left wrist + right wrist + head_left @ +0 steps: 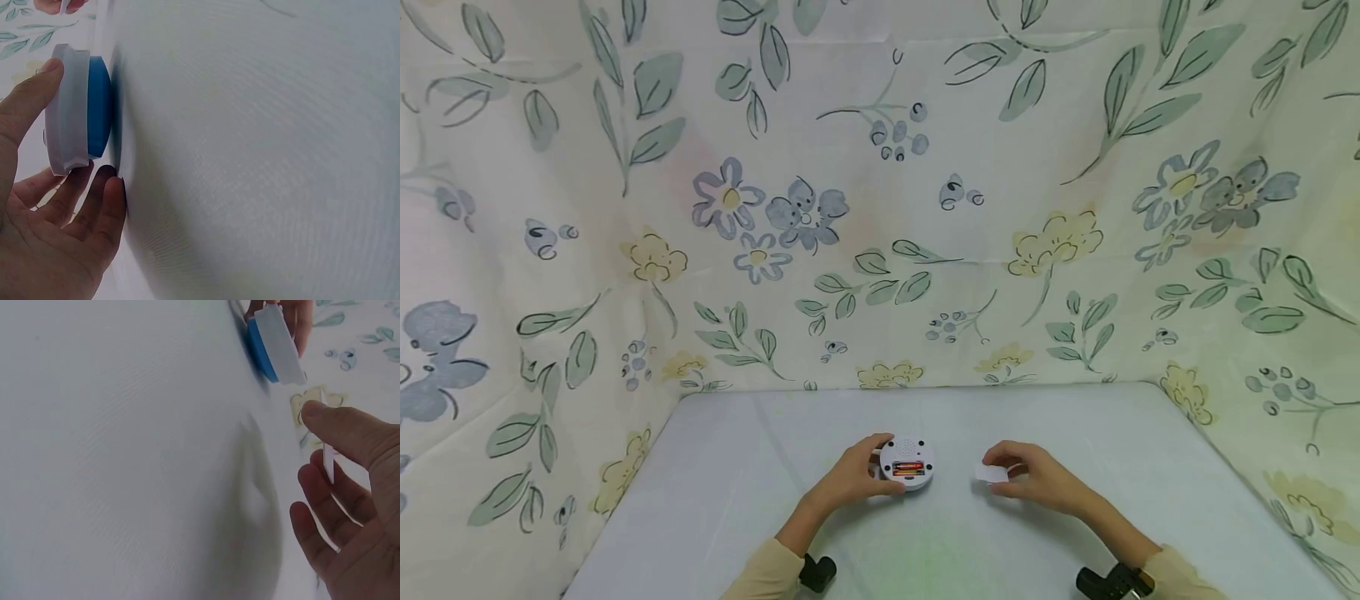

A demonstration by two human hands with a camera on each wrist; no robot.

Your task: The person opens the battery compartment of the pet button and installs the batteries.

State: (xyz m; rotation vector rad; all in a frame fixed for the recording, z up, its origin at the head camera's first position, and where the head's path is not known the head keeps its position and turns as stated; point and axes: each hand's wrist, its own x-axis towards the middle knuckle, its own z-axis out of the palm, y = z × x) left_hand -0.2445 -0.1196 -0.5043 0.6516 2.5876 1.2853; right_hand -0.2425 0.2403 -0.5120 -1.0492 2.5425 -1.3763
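Note:
My left hand (pixel 853 473) grips the rim of a round white device (pixel 907 448) between thumb and fingers. Its underside faces up, with speaker holes, dark feet and an uncovered compartment holding red batteries (pixel 908 469). In the left wrist view, the device's lower part is a blue section (pixel 99 106) turned toward the table. To the right of the device, my right hand (pixel 1033 477) pinches a thin white battery cover (pixel 991 474) above the table, apart from the device. The right wrist view shows this cover (pixel 328 459) edge-on between thumb and fingers.
A white cloth-covered table (pixel 1000 542) lies beneath both hands. Behind it and along its sides hangs a floral curtain (pixel 880 208). Black wrist cameras (pixel 817 573) sit on both forearms.

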